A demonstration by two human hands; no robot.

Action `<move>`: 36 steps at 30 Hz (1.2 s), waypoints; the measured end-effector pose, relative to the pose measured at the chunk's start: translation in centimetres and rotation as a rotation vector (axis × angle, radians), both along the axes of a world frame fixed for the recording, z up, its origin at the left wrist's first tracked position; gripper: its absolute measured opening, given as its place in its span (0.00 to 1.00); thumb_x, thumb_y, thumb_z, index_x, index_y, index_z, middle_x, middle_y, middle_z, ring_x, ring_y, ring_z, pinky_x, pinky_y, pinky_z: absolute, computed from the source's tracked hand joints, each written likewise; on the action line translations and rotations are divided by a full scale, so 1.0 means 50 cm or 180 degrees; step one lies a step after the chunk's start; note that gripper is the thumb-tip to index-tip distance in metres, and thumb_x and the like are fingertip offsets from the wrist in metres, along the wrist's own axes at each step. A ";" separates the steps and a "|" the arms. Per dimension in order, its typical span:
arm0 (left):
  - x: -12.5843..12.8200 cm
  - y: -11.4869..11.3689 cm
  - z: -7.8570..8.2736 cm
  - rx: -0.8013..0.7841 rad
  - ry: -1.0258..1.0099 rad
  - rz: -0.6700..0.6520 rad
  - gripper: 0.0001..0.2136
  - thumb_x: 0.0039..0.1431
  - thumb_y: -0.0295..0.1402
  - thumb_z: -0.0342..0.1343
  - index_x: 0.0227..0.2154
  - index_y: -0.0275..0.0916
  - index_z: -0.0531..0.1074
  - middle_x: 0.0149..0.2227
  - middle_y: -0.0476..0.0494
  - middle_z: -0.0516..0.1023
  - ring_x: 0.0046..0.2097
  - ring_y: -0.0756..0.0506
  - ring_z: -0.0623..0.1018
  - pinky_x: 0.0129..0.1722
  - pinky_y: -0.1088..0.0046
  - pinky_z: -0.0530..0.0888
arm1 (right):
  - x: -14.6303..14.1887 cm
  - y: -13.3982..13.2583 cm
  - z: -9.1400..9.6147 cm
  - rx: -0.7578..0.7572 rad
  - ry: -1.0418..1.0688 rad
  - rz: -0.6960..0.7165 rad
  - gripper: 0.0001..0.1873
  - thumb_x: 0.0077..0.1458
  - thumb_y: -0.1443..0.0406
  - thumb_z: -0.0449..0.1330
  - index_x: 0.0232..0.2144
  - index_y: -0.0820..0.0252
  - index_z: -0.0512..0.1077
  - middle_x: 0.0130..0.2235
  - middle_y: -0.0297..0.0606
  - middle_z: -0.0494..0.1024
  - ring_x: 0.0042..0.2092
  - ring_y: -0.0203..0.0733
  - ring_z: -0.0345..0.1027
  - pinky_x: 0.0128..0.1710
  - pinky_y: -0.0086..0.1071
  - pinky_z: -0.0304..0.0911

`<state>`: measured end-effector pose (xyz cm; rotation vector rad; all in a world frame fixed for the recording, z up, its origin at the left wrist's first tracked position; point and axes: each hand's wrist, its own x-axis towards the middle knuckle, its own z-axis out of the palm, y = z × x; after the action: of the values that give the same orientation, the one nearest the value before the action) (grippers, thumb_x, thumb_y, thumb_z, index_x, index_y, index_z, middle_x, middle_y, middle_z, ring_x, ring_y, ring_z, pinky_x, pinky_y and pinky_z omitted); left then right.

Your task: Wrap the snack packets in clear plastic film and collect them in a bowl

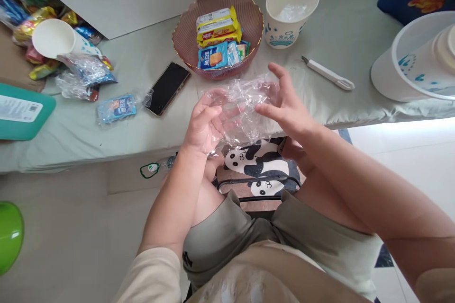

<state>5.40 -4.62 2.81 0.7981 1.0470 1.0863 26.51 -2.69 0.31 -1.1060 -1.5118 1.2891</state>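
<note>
A crumpled sheet of clear plastic film (245, 104) is stretched between my two hands, just over the front edge of the cloth-covered table. My left hand (206, 120) grips its left side, and several of its fingers show through the film. At the right side, my right hand (289, 104) has the film between its thumb and the rear fingers, with the index finger raised away. Behind the film stands a pink ribbed bowl (183, 28) holding yellow snack packs (218, 26) and blue snack packets (212, 56).
Left of my hands lie a phone (168, 87) and a wrapped blue packet (117, 108). A paper cup (282, 33) with clear plastic inside and a white utility knife (329, 73) are to the right. A white bucket (382, 73) holds stacked cups. Assorted wrapped snacks (35, 23) fill the far left.
</note>
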 end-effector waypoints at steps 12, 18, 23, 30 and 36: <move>-0.008 0.019 -0.026 0.0367 0.0797 0.0772 0.14 0.48 0.41 0.69 0.31 0.44 0.69 0.40 0.48 0.83 0.36 0.47 0.84 0.26 0.76 0.74 | -0.010 -0.012 0.029 -0.0966 0.0716 -0.0556 0.06 0.51 0.68 0.63 0.28 0.57 0.68 0.28 0.30 0.72 0.26 0.28 0.64 0.29 0.28 0.65; -0.022 0.026 -0.028 0.0289 0.0756 0.0317 0.27 0.46 0.60 0.70 0.40 0.46 0.73 0.39 0.46 0.83 0.37 0.44 0.85 0.25 0.75 0.72 | 0.002 -0.023 0.030 -0.0743 0.0402 -0.0128 0.08 0.52 0.63 0.66 0.32 0.56 0.69 0.31 0.31 0.76 0.34 0.34 0.71 0.38 0.32 0.70; -0.007 0.020 -0.039 0.0284 0.1053 0.0096 0.24 0.47 0.58 0.71 0.31 0.42 0.78 0.29 0.45 0.82 0.31 0.44 0.84 0.21 0.75 0.71 | 0.014 -0.032 0.022 -0.0316 -0.0156 -0.0025 0.25 0.56 0.48 0.69 0.50 0.53 0.74 0.33 0.31 0.78 0.34 0.38 0.71 0.35 0.34 0.66; -0.005 0.015 -0.049 0.0704 0.1365 0.0355 0.22 0.57 0.59 0.65 0.30 0.42 0.79 0.27 0.44 0.83 0.30 0.46 0.84 0.20 0.76 0.69 | 0.004 -0.034 0.019 -0.0292 -0.0219 -0.0377 0.36 0.58 0.32 0.57 0.32 0.58 0.79 0.30 0.37 0.80 0.34 0.38 0.73 0.37 0.34 0.68; 0.004 0.014 -0.048 0.0661 0.1305 0.0533 0.24 0.60 0.61 0.61 0.28 0.43 0.77 0.25 0.46 0.81 0.29 0.46 0.83 0.23 0.74 0.72 | -0.005 -0.034 0.004 -0.0825 0.0661 -0.0604 0.27 0.61 0.40 0.61 0.43 0.56 0.81 0.34 0.37 0.81 0.34 0.37 0.76 0.36 0.32 0.71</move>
<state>5.58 -3.92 0.43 1.1491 1.3779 1.2160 26.27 -4.37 0.53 -1.2055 -1.0823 1.4447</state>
